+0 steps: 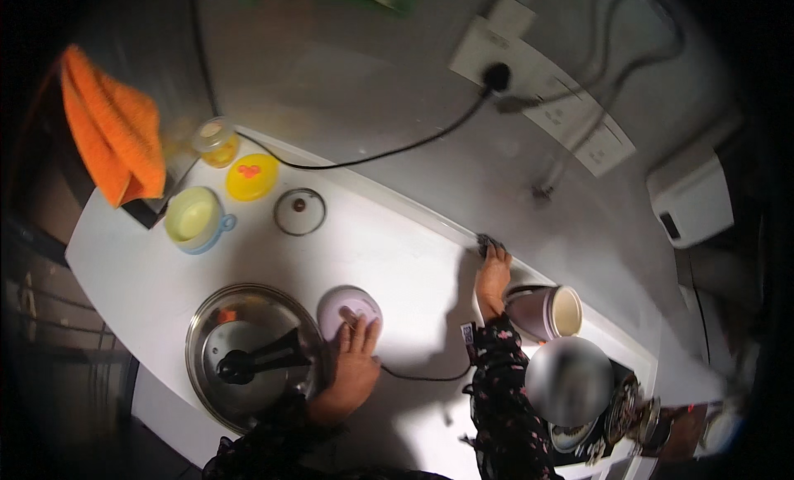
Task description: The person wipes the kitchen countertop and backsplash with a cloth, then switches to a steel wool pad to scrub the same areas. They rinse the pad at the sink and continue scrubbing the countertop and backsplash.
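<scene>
My left hand reaches over a pale pink round lid or base, its fingertips on the top. Whether the fingers grip it or only rest there, I cannot tell. Just left of that hand is a large steel pan lid with a black handle. My right hand is at the counter's back ledge, its fingers closed on a small dark scrubber or cloth. A pinkish pot or jug with a cream inside lies close to my right wrist.
A glass lid, a yellow lid, a pale yellow bowl and a clear-lidded jar stand at back left. An orange towel hangs beyond them. A black cord runs to a power strip. Dishes sit at right.
</scene>
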`<state>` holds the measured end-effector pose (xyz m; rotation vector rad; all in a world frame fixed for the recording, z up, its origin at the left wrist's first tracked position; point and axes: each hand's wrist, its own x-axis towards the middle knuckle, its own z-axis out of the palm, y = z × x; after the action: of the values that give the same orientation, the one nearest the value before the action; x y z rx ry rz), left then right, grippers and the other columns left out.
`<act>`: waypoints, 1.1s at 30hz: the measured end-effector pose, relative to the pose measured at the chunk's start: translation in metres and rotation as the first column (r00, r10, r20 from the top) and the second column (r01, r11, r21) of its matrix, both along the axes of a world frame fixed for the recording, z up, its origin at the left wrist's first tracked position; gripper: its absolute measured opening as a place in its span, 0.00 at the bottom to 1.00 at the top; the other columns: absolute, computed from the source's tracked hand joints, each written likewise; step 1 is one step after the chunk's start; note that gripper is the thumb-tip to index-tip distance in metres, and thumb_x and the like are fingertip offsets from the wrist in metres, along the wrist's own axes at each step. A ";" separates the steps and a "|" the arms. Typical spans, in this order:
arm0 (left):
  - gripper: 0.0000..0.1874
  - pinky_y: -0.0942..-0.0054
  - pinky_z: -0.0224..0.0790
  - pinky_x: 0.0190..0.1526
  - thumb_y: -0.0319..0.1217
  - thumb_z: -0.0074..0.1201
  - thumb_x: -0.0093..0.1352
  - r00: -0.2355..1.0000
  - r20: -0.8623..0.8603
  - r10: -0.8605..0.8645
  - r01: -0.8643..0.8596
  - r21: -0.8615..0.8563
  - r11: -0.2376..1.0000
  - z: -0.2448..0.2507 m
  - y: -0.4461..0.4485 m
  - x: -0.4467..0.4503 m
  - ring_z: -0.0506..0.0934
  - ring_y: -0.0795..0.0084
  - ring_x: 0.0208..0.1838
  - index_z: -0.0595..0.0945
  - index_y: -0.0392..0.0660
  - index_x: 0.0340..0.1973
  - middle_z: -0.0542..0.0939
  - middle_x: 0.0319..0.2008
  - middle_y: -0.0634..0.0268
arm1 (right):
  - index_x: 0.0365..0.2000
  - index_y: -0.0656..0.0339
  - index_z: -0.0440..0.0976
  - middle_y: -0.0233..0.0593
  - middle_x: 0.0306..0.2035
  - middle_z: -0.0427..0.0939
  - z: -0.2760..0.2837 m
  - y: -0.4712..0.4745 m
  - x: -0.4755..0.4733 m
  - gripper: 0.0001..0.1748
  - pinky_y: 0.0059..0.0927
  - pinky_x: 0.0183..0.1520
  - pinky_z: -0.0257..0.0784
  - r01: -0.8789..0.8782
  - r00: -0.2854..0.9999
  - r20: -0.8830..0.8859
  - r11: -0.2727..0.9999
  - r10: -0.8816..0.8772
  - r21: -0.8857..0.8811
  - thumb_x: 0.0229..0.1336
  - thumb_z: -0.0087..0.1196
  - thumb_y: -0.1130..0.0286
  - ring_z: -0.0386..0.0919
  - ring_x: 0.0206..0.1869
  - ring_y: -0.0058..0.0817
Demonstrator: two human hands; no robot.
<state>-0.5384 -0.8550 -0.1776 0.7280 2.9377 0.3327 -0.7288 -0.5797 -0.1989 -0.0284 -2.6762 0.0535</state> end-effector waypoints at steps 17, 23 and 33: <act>0.14 0.61 0.70 0.37 0.33 0.49 0.65 0.848 0.503 -0.167 -0.292 0.706 0.646 0.018 -0.004 0.071 0.76 0.56 0.40 0.76 0.45 0.46 0.78 0.40 0.55 | 0.40 0.67 0.73 0.40 0.42 0.73 -0.002 -0.264 -0.131 0.16 0.32 0.44 0.71 -0.635 0.765 0.085 0.727 0.638 0.262 0.47 0.47 0.75 0.71 0.46 0.34; 0.13 0.59 0.70 0.33 0.35 0.49 0.64 0.801 0.551 -0.234 -0.374 0.766 0.523 0.021 -0.004 0.068 0.78 0.54 0.31 0.77 0.46 0.42 0.80 0.30 0.57 | 0.44 0.60 0.70 0.39 0.44 0.72 0.027 -0.234 -0.104 0.24 0.35 0.45 0.71 -0.801 0.584 0.273 0.597 0.765 0.042 0.41 0.49 0.83 0.72 0.43 0.39; 0.14 0.57 0.69 0.24 0.39 0.50 0.64 0.878 0.423 -0.223 -0.257 0.811 0.525 0.001 0.016 0.086 0.77 0.55 0.23 0.77 0.50 0.43 0.80 0.26 0.56 | 0.46 0.59 0.70 0.37 0.47 0.70 0.000 -0.265 -0.046 0.23 0.30 0.53 0.67 -0.972 0.129 0.430 0.200 0.893 -0.124 0.46 0.47 0.81 0.66 0.51 0.34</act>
<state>-0.4527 -0.8393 -0.1764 0.5342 2.1267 1.7710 -0.7749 -0.8445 -0.1990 1.9994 -2.5275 0.2117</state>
